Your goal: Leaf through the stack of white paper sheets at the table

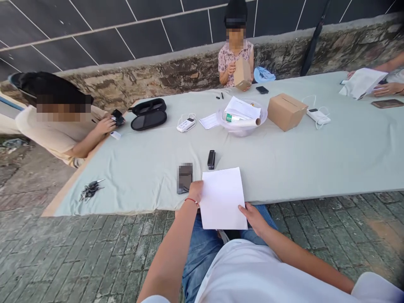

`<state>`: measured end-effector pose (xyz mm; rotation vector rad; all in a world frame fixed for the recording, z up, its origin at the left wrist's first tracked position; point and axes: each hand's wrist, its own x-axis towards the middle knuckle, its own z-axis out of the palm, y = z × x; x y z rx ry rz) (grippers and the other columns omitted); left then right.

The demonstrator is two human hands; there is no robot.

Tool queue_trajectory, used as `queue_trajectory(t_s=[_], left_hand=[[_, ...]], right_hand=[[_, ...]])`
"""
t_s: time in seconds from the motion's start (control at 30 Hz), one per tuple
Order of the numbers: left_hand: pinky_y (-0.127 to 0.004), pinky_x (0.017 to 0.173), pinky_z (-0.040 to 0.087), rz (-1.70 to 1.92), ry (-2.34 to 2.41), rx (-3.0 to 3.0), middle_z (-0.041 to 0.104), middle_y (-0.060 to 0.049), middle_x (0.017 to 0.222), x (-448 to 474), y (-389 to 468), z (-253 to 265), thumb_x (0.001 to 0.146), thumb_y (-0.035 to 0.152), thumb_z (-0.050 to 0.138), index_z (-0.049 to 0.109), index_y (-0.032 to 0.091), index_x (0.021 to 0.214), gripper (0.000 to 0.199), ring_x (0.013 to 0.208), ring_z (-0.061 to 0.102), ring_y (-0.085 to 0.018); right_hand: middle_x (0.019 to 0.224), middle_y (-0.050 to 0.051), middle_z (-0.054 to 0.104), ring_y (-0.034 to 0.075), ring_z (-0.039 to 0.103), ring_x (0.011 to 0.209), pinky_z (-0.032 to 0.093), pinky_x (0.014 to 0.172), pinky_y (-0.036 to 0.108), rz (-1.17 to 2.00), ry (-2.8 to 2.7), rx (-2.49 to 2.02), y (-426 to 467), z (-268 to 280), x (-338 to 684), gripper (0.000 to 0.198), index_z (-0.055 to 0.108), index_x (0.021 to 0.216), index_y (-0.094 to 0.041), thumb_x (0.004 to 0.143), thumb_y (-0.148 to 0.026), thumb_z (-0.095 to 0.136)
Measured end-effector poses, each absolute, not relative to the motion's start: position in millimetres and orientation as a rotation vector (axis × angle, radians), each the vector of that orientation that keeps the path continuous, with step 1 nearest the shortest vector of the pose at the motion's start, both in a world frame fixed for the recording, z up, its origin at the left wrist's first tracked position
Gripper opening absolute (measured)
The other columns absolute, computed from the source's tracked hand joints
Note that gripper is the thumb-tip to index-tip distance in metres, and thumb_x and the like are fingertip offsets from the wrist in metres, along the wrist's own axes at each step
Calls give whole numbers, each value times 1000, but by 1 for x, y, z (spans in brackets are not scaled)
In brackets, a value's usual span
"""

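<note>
A white sheet of paper (223, 198), perhaps a thin stack, is held at the table's near edge, partly above my lap. My left hand (196, 191) grips its left side, the fingers hidden beneath. On the lower right edge, my right hand (252, 215) pinches it with the thumb on top. Just beyond the paper lies a black stapler (211, 160). A dark phone (184, 178) rests on the cloth beside my left hand.
The cloth-covered table (151, 168) bears keys (91, 190), a black case (148, 120), white power banks (186, 124), a plastic basin (240, 130) with papers and a cardboard box (286, 111). People sit at the left, far side and right, one holding a carton (242, 73).
</note>
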<state>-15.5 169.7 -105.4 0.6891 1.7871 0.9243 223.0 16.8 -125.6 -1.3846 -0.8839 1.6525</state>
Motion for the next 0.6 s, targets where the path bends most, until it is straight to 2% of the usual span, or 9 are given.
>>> queue_trajectory(t_s=[0.17,0.3,0.4,0.6], left_hand=[[-26,52,35,1040,1724,601,41,4,51,-5,154,-106,76,30,69,45,20,58,31,49,45,-13],[-26,58,44,1088,1548,553,60,-3,69,21,138,-99,83,37,61,57,16,74,23,59,57,-14],[-24,55,46,997,1410,449,67,-8,77,31,111,-96,88,47,53,62,14,83,34,62,63,-15],[-23,59,49,748,1281,487,71,-11,78,24,25,-108,83,61,60,68,12,88,51,64,65,-15]], right_hand=[[122,10,70,29,65,112,48,100,45,1804,-783,-1290,16,-129,242,50,68,116,-19,81,-55,68],[114,11,73,31,69,105,51,96,46,1765,-698,-1418,11,-128,261,48,72,109,-17,76,-53,73],[110,12,74,31,71,98,53,93,44,1779,-580,-1418,5,-126,282,47,72,106,-16,75,-51,75],[104,13,76,30,73,94,54,90,43,1864,-548,-1421,-10,-123,312,46,73,105,-15,74,-49,77]])
